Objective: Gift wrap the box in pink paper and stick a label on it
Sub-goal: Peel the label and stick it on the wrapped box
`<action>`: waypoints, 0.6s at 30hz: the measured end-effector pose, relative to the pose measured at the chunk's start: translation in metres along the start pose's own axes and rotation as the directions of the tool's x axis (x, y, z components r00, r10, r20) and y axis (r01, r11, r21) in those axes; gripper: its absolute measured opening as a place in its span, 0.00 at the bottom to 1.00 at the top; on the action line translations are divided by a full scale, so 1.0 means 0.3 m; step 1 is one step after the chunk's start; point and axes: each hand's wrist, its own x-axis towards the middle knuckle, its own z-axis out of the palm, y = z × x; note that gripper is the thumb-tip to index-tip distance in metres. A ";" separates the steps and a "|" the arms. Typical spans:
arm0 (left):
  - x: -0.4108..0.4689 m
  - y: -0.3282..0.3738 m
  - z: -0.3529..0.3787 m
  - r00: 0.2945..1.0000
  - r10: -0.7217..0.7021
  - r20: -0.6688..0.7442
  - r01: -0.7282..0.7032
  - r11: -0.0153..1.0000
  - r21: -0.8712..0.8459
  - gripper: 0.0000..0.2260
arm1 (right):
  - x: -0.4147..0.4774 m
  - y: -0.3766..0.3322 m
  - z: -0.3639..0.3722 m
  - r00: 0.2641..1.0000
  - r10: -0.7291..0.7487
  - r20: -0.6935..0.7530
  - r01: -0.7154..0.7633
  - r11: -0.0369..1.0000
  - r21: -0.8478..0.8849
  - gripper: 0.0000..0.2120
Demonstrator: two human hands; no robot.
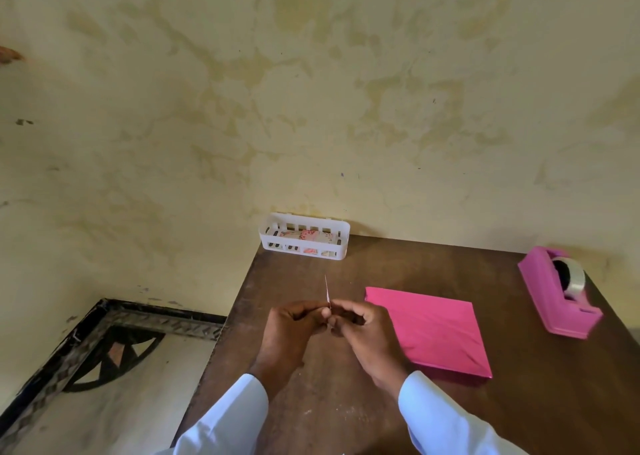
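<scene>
— White sliver pinched between both sets of fingertips [313, 306]. That the label [327, 290]?
— Reads as it. It's edge-on to the camera, so only a thin upright line shows above the pinch. Can't see its face or any backing.
— Grip state?
— Both curled: left hand [291, 333] and right hand [363, 337], thumb and forefinger tips meeting on the label's lower end. Other fingers tucked under. Hands touch each other and appear held above the table [311, 402].
— Why two hands on something that small?
— My guess: picking the backing apart at a corner, which needs opposing pinches. Holding it upright would keep a sticky side off skin and wood.
— Where's the box [429, 330]?
— Flat on the table, just right of the right hand. Fully covered in pink paper [446, 347], no bare card visible. Wrap looks finished. No label on the top face yet.
— So parked within reach for the stick-down.
— Yes, short reach right. Further right, near the table edge, the dispenser [554, 302] with tape [573, 280] loaded. It's apart from the box, likely done with.
— Anything else?
— White basket [301, 252] at the far edge, patterned items inside, well apart from the hands.
— Risk?
— Label curling onto itself or landing crooked. Thin stock, probably one shot.
</scene>
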 end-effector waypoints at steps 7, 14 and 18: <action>-0.008 -0.004 0.007 1.000 -0.002 0.028 0.002 1.000 -0.014 0.09 | -0.017 -0.003 -0.005 1.000 0.003 0.006 -0.003 1.000 0.025 0.13; -0.005 -0.020 0.004 1.000 -0.023 0.015 0.023 1.000 0.015 0.09 | -0.023 -0.001 -0.002 1.000 0.018 -0.010 -0.018 1.000 0.011 0.11; -0.002 -0.028 0.006 1.000 -0.018 -0.010 0.019 0.997 0.080 0.10 | -0.030 -0.012 -0.001 1.000 0.011 0.006 -0.011 1.000 0.008 0.13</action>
